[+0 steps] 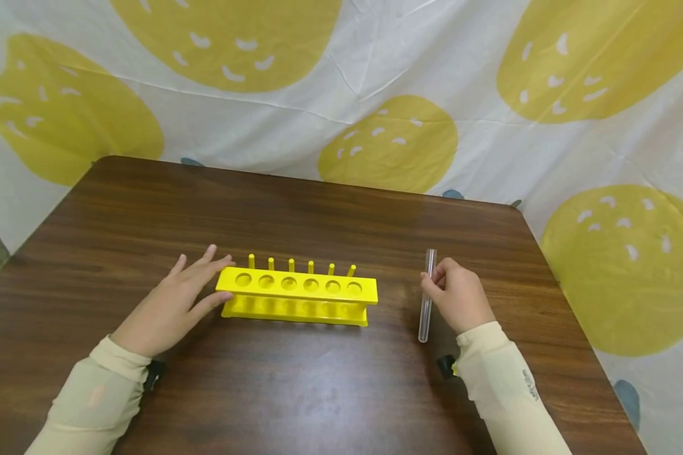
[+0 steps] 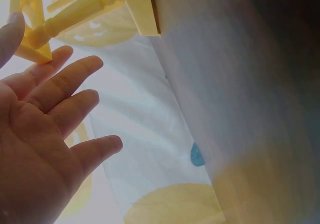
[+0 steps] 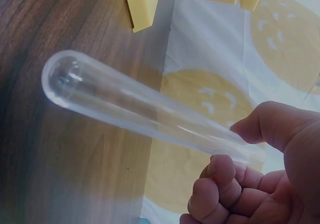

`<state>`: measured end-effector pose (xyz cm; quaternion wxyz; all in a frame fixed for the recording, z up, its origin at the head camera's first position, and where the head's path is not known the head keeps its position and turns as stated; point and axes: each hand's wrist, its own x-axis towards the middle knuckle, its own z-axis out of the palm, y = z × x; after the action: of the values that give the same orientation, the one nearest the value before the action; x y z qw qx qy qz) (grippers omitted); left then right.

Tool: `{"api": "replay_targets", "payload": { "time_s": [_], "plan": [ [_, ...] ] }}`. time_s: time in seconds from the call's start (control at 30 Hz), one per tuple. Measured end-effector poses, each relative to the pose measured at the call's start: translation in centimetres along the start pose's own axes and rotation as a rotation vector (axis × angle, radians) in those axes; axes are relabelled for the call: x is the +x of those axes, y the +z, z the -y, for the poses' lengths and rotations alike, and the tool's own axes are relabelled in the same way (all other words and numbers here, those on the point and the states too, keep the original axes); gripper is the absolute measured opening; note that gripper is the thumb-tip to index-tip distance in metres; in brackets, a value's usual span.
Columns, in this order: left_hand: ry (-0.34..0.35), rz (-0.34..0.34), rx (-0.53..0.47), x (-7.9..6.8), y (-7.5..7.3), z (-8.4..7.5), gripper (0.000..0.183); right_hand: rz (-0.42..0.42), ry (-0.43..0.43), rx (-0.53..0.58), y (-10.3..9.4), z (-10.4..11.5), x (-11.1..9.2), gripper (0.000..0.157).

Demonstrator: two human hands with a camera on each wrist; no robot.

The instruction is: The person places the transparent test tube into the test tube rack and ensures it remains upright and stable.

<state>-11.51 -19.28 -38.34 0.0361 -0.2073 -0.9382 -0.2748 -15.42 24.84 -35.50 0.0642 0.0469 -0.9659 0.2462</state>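
A yellow test tube rack [image 1: 296, 291] stands on the table with its row of round holes facing up and several pegs along the back. At the rack's left end, my left hand [image 1: 173, 300] holds the top board between thumb and index finger; the other fingers [image 2: 75, 109] spread away from it. My right hand [image 1: 458, 294] pinches a clear test tube [image 1: 425, 309] to the right of the rack. In the right wrist view the tube [image 3: 125, 102] looks empty, its rounded end pointing away from the thumb and fingertips [image 3: 220, 169] near its other end.
The brown wooden table [image 1: 307, 392] reaches back to a white curtain [image 1: 250, 126] with yellow fruit prints. Dark wrist straps with small devices [image 1: 446, 366] show below both hands, over pale sleeves [image 1: 501, 379].
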Motion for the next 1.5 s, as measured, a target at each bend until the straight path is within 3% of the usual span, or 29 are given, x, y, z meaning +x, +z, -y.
{"api": "replay_targets", "payload": {
  "time_s": [0.63,0.97,1.5],
  "plan": [
    [-0.003,0.008,-0.002,0.0,0.4,0.1,0.063,-0.061,-0.026,0.023,0.4,0.1,0.0,0.019],
    [-0.008,0.012,-0.003,0.1,0.3,0.0,0.062,-0.075,0.003,0.049,0.1,0.5,-0.2,0.019],
    [-0.003,0.002,-0.001,0.0,0.0,0.0,0.063,-0.139,-0.040,0.071,0.0,1.1,0.3,0.018]
  ]
}}
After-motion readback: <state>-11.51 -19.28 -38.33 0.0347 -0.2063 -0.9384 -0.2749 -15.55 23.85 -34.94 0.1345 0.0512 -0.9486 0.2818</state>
